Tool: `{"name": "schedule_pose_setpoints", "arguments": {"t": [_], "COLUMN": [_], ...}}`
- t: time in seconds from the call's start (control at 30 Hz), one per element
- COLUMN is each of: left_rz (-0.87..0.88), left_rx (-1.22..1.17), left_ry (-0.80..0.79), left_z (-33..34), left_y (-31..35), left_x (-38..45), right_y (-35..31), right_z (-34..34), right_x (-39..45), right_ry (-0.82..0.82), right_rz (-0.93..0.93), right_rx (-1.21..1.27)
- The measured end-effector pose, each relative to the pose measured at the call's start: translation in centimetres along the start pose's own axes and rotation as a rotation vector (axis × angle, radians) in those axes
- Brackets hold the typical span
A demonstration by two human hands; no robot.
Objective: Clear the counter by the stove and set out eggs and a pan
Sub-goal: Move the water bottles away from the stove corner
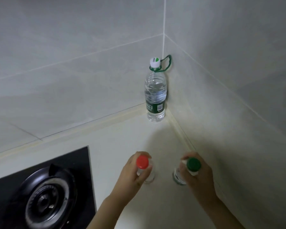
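Two clear bottles stand upright on the white counter [116, 142] right of the stove [45, 194], long axes vertical, caps up. Left hand [132, 174] grips the red-capped bottle [143, 164] w/ fingers curled at its neck; right hand [198, 176] grips the green-capped bottle [192, 165] likewise. A third water bottle [155, 95] stands upright in the tiled corner, well apart.

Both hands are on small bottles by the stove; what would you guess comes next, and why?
Probably lifting both away: the left hand grips the red-capped clear bottle, the right hand the green-capped clear bottle, both on the white counter being cleared.
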State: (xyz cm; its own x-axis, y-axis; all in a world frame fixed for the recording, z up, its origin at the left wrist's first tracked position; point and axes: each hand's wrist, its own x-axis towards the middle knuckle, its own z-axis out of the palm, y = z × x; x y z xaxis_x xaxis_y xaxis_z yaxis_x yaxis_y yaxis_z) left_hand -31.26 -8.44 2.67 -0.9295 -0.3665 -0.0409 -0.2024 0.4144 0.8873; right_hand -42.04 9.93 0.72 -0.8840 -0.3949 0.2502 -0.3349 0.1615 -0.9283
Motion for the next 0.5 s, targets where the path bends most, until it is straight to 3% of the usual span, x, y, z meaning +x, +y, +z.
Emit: {"name": "schedule_pose_setpoints", "arguments": {"t": [0.2, 0.33, 0.5], "left_rz": [-0.185, -0.274, -0.304], "left_rx": [-0.093, -0.152, -0.285], "left_ry": [0.28, 0.383, 0.431], "left_z": [3.2, 4.7, 4.5], "left_y": [-0.5, -1.4, -1.2], "left_x": [-3.1, -2.9, -2.6], "right_y": [1.8, 3.5, 3.3], "right_z": [0.5, 1.5, 2.1], "right_x": [-1.5, -2.2, -0.6], "right_ry": [0.005, -0.096, -0.059], "right_rz": [0.19, 0.291, 0.367], "right_rx": [0.057, 0.012, 0.064]}}
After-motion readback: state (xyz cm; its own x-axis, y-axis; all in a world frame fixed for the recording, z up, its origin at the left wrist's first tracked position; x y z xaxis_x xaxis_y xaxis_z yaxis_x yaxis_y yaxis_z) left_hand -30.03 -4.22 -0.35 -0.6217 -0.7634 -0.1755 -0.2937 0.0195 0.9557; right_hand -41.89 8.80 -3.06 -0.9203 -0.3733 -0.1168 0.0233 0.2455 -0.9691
